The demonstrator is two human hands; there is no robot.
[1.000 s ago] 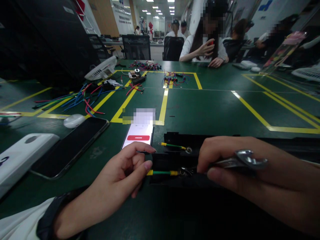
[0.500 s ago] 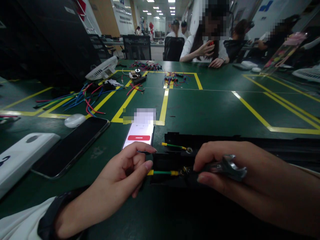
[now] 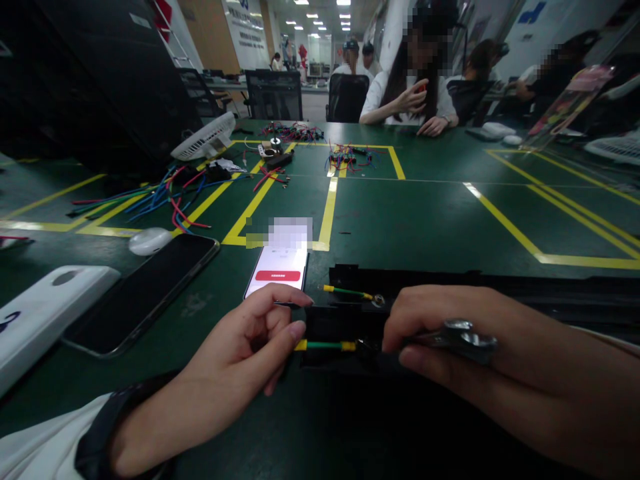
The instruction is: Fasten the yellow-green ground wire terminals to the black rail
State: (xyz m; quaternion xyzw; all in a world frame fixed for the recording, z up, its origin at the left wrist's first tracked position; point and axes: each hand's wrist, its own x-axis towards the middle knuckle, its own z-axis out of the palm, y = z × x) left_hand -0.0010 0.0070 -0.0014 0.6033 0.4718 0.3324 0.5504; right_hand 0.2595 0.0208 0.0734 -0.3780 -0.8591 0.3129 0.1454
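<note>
My right hand (image 3: pixel 450 333) is closed around a metal wrench (image 3: pixel 467 340), its open jaw sticking out past the thumb and the far end down by a wire terminal. That terminal belongs to a short green wire (image 3: pixel 325 346) with yellow ends, lying on a black channel-shaped bar (image 3: pixel 340 323). My left hand (image 3: pixel 260 333) is closed at the wire's free end, thumb and curled fingers around it; the exact contact is partly hidden. Another green wire (image 3: pixel 347 292) with yellow ends is attached at a ring terminal (image 3: pixel 379 301) on the black bar behind.
A lit phone (image 3: pixel 277 273) lies just beyond my left hand. To the left are a dark phone (image 3: pixel 150 293), a white box (image 3: pixel 50 313) and a white earbud case (image 3: pixel 150 241). Loose coloured wires (image 3: pixel 170 193) and a small fan (image 3: pixel 205 137) stand farther back. A person (image 3: pixel 410 100) sits opposite.
My right hand has turned the wrench, so its jaw now shows more edge-on, and the fingertips have shifted slightly left over the terminal. The left hand has stayed in place.
</note>
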